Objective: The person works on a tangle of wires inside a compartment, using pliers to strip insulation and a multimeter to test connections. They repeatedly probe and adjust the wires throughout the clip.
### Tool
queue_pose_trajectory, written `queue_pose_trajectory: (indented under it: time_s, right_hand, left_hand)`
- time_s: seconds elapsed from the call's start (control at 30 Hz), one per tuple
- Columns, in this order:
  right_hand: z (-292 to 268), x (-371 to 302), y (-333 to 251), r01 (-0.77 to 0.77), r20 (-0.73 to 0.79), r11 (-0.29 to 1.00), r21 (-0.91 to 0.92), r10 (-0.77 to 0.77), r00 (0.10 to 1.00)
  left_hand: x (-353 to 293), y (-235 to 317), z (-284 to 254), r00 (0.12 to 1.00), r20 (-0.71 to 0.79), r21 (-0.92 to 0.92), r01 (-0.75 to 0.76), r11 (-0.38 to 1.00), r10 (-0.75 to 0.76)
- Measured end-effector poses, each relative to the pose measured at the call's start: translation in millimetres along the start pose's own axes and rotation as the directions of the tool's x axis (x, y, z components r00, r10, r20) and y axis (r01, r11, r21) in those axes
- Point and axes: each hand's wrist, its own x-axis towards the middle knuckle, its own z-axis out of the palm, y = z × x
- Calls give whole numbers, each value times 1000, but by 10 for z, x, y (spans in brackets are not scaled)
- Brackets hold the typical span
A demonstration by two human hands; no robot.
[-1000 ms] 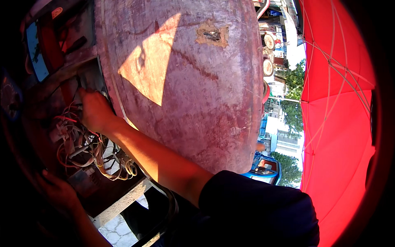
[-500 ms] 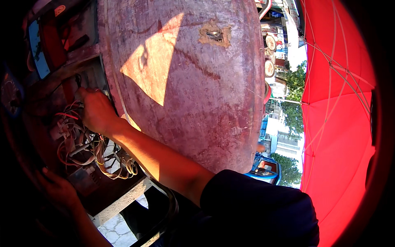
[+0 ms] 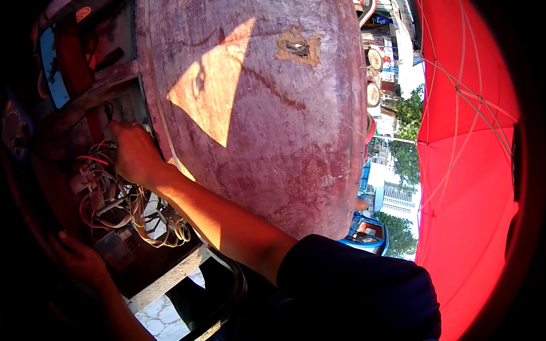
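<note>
My right hand reaches into an open, dark reddish compartment at the left, its fingers closed. A thin black piece shows just above the fingertips; whether it is a wire or a tool cannot be made out. Right below the hand lies a tangle of loose electrical wires, red, yellow, white and brown, with connectors among them. My left hand is low at the left, in deep shadow beside the compartment's near side. Its fingers are mostly lost in the dark.
A worn purplish-red panel with a ragged hole fills the middle. A blue-framed mirror-like piece is at upper left. A pale bar edges the compartment nearby. Under a red canopy at right, vehicles and trees show beyond.
</note>
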Motion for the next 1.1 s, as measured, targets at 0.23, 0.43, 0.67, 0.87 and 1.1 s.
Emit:
queue_pose_trajectory:
  time_s: [0.23,0.43,0.67,0.87,1.1]
  right_hand:
    - [6,12,-3,6,4,1000,-1,-6,1000]
    - [13,11,-6,12,-9,1000,18,-11,1000]
    - [-61,6,-31,-62,6,985,162,62,998]
    - [-184,3,-137,-181,133,901,394,139,981]
    - [-65,34,-23,-91,52,947,308,79,996]
  left_hand:
    - [8,17,-16,1000,3,2,-2,1000,2]
    - [8,37,-24,999,-18,28,-38,999,39]
    - [2,11,10,997,-40,45,-60,997,62]
    - [-38,17,19,996,-43,42,-80,996,82]
    - [-41,-11,-55,996,4,71,-93,993,93]
